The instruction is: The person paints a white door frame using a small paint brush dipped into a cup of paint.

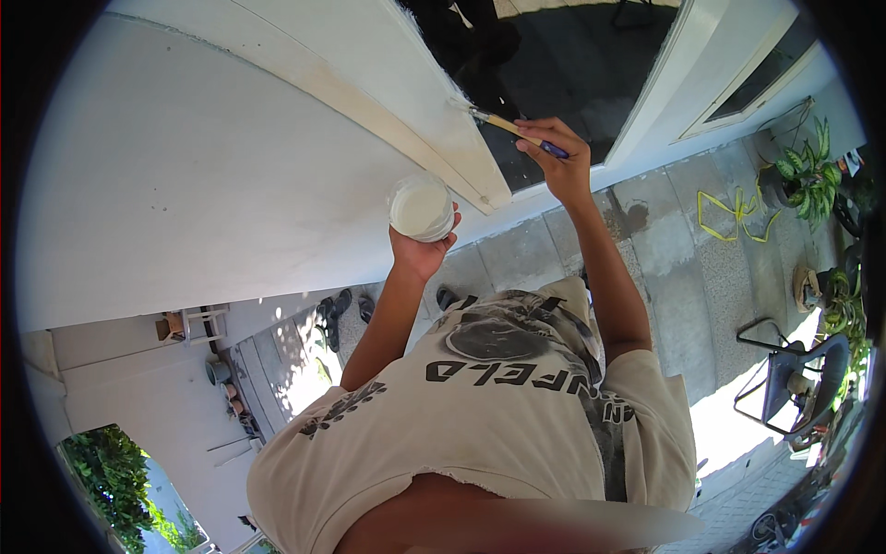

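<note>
- The right hand [558,152] is raised in front of the door frame, fingers pinched around the purple-ended handle of a paintbrush [512,129], held much like a pen so the tip can be steered finely
- The bristles, up and to the left of that hand, touch the upper edge of the cream frame strip [406,120] where it meets the dark glass pane [572,65]
- The left hand [423,247] is curled from below around a small round paint cup [420,207], mouth up, pale paint showing inside; it seems kept level so nothing spills
- The cup sits just left of and below the brush hand, near enough for an easy dip, I'd judge
- Beyond the left hand runs the white wall [185,185]
- Below the right forearm lies grey paving [664,277], with a yellow hose [729,217] and potted plants [808,175] well off to its right
</note>
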`<move>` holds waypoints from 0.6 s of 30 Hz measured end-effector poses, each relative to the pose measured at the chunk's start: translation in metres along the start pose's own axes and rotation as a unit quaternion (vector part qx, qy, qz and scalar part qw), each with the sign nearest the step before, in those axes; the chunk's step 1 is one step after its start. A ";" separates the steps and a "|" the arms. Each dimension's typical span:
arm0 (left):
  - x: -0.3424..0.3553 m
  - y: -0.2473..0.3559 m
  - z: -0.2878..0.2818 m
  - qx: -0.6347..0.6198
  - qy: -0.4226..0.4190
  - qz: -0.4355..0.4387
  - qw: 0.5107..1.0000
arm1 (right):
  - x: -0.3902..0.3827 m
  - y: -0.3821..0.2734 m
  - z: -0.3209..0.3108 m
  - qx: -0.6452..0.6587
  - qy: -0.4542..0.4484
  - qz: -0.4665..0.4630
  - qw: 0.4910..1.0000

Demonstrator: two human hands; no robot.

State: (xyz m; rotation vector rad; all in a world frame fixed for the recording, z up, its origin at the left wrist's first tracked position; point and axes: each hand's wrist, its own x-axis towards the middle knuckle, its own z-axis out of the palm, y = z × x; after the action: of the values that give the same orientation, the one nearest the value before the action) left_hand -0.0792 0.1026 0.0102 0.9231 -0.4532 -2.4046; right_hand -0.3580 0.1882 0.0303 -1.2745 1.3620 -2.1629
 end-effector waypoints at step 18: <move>-0.009 0.001 0.012 -0.013 0.027 0.001 1.000 | -0.016 0.020 0.003 0.075 0.032 0.084 0.993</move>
State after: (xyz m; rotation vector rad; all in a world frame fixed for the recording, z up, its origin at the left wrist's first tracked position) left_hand -0.0813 0.1083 0.0238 0.9742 -0.4024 -2.3726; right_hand -0.3509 0.1860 0.0055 -1.0050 1.2552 -2.1603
